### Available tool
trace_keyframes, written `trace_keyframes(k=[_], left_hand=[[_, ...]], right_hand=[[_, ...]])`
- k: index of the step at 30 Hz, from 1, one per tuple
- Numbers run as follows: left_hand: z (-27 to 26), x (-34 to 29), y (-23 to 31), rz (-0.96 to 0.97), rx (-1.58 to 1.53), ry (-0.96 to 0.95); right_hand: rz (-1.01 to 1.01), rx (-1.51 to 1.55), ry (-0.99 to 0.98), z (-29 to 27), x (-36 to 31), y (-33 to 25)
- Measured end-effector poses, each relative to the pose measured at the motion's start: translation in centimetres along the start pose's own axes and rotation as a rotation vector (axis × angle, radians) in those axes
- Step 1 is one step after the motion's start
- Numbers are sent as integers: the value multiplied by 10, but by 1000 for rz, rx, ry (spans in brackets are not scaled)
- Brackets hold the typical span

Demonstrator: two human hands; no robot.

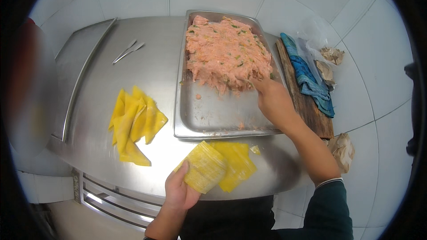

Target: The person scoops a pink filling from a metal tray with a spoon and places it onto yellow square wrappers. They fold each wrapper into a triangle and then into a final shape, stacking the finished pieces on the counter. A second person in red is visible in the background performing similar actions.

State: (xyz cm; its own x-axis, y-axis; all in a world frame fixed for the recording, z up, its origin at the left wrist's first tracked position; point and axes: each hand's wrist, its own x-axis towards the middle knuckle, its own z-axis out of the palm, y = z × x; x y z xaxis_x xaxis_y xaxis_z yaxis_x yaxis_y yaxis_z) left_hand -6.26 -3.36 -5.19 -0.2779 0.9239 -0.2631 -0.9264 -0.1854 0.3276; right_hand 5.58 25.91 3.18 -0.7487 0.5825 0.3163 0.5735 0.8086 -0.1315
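Pinching wrapper stack (205, 166) at counter's near edge, left hand (179, 191); right hand (273, 100) fingers in filling (227, 53), closure unclear.

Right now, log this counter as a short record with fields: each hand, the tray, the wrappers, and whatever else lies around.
left hand: holds a stack of yellow wrappers at the counter's near edge
right hand: fingers in the filling
tray: steel, pink filling with green bits heaped at the far end, near end mostly bare
loose wrappers: flat beside the held stack
folded wrappers: piled left of the tray
tongs: far left on the counter
board: right of tray, blue cloth on it
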Motion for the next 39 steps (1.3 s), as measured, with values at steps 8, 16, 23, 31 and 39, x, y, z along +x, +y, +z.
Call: trace_keyframes(k=[8, 16, 23, 31, 39], left_hand=[[3, 4, 1, -56, -53, -2], [3, -1, 3, -37, -44, -60], [3, 3, 1, -39, -13, -18], [9, 2, 2, 0, -22, -22], [8, 5, -4, -6, 110, 29]], right_hand=[[-7, 176, -199, -16, -7, 7], [35, 30, -150, -8, 5, 19], [9, 114, -18, -6, -10, 34], [114, 297, -349, -8, -11, 34], [-4, 549, -715, -32, -15, 14]])
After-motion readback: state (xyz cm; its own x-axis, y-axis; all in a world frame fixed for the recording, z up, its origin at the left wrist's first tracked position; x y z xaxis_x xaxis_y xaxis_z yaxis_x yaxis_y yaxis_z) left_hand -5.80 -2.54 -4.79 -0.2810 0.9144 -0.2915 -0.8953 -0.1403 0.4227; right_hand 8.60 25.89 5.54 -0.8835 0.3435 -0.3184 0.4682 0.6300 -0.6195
